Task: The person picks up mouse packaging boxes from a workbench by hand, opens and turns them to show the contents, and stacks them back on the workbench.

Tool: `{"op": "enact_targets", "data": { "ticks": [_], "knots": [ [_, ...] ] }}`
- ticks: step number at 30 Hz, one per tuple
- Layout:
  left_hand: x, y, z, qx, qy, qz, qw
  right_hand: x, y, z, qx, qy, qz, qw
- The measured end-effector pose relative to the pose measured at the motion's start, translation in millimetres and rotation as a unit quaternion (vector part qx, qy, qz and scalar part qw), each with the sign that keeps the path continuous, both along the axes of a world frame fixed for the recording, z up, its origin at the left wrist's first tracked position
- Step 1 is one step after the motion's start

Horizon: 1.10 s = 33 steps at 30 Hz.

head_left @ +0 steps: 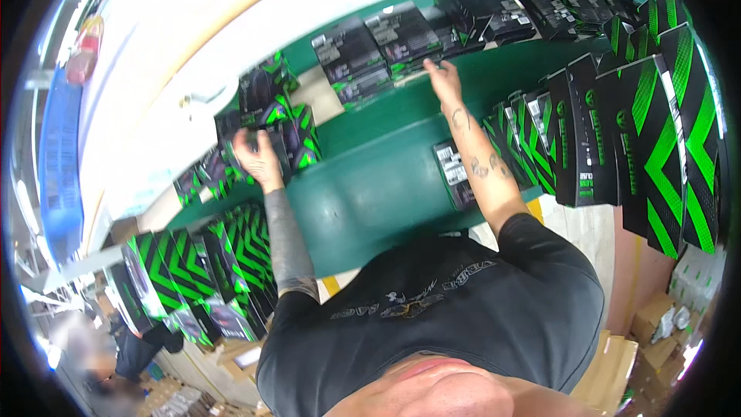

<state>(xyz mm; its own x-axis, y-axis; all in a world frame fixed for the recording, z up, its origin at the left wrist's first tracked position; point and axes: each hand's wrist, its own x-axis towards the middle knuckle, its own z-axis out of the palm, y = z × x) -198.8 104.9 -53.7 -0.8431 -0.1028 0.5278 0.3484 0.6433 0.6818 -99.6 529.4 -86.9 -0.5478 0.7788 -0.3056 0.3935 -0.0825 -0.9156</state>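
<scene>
At the left side of the green worktop, my left hand point(258, 158) grips a dark box point(248, 120), its thumb and fingers bent over it. Part of that box is hidden behind the hand. Black boxes with green patterns point(306, 135) are packed close around it. My right hand point(444, 83) reaches forward, fingers apart and nothing in them. Its fingertips are close to the lower edge of a stack of black boxes point(401, 35); whether they touch it I cannot tell.
A green worktop point(363, 205) spans the middle, with a black box with white labels point(454, 174) at its right. Upright black-and-green boxes point(644, 147) line the right; more point(185, 270) stand at lower left. A blue crate point(62, 177) and a blurred person point(89, 347) are farther left.
</scene>
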Motion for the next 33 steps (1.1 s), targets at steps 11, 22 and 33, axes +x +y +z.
{"op": "enact_targets", "data": {
  "ticks": [11, 22, 33],
  "knots": [
    [-87, 165, -122, 0.397, -0.481, -0.221, 0.749, -61, 30, -32, 0.154, -0.126, 0.073, 0.977],
    [-47, 103, -124, 0.476, -0.450, -0.184, 0.733, -57, 41, -40, -0.131, -0.077, 0.233, 0.961],
    [-25, 75, -82, 0.485, -0.513, -0.231, 0.670, -28, 13, -1, -0.325, -0.005, 0.207, 0.923]
  ]
}}
